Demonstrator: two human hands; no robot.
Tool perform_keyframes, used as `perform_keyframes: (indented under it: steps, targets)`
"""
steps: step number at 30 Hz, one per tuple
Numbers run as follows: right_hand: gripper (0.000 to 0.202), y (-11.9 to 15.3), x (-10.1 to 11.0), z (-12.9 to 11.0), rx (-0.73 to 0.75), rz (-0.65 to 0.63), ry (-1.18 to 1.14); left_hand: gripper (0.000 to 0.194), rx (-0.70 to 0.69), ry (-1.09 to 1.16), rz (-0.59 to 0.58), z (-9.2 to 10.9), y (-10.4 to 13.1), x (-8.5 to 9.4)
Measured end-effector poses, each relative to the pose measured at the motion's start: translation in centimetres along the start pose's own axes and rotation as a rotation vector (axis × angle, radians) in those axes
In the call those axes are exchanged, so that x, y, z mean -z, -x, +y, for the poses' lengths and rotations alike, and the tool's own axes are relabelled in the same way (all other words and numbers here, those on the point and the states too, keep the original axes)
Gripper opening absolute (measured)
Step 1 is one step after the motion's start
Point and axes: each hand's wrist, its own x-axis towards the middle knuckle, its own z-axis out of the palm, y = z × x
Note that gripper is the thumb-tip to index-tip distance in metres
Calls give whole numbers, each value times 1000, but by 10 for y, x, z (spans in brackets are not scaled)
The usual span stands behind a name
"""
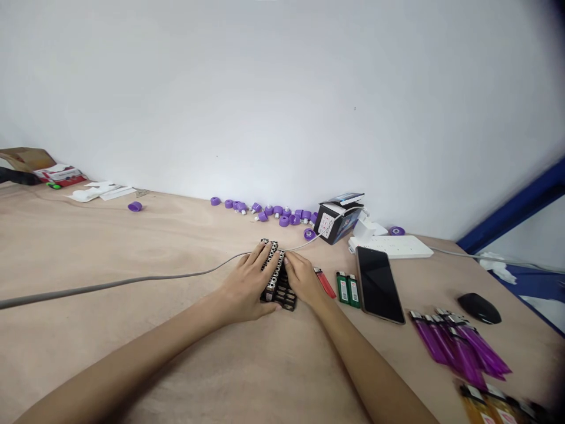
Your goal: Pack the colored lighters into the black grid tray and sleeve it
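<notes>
In the middle of the table is a small black tray [289, 299], with rows of silver-topped pieces [274, 272] standing in it and bare slots showing on the near right side. My left hand [247, 285] lies over the tray's left side, its fingers across the rows and its thumb along the near edge, holding it. From the right, my right hand [304, 277] reaches to the rightmost row. Its fingers are bent together at the row's far end, and whatever they pinch is hidden. Just right of that hand lie a red lighter [325, 282] and two green lighters [348, 289].
A grey cable [154, 277] runs behind the tray to a black box [338, 221]. Purple caps [285, 220] line the wall. To the right are a phone [380, 285], power strip [392, 247], mouse [479, 308], purple lighters [461, 344] and amber lighters [489, 406].
</notes>
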Motion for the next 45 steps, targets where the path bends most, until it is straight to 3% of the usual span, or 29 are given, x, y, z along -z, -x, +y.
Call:
perform_keyframes:
  steps: [9, 14, 18, 22, 24, 26, 28, 31, 36, 45]
  targets:
    - [29, 5, 1, -4, -7, 46, 29, 98, -14, 6, 24, -3, 1, -3]
    - [30, 11, 3, -11, -34, 124, 52, 97, -14, 4, 94, 1, 1, -2]
    - [30, 19, 5, -17, -27, 126, 59, 78, -69, 15, 327, 25, 7, 4]
    - [30, 37, 11, -26, 2, 67, 61, 30, -364, 116, 562, 61, 25, -9]
    - [30, 49, 16, -31, 3, 48, 65, 7, -540, 186, 505, 77, 35, -25]
    - [28, 62, 22, -37, 6, 29, 66, 15, -682, 190, 299, 89, 44, -42]
    - [27, 74, 29, -43, 11, 7, 65, 21, -740, 147, 136, 96, 49, -53]
    - [27, 91, 39, -48, 18, -7, 70, 21, -739, 126, -3, 99, 52, -58]
    - [25, 102, 45, -50, 29, -10, 110, 11, -733, 172, -39, 96, 49, -55]
    - [28, 99, 41, -48, 46, -60, 147, 11, -722, 192, -31, 97, 48, -57]
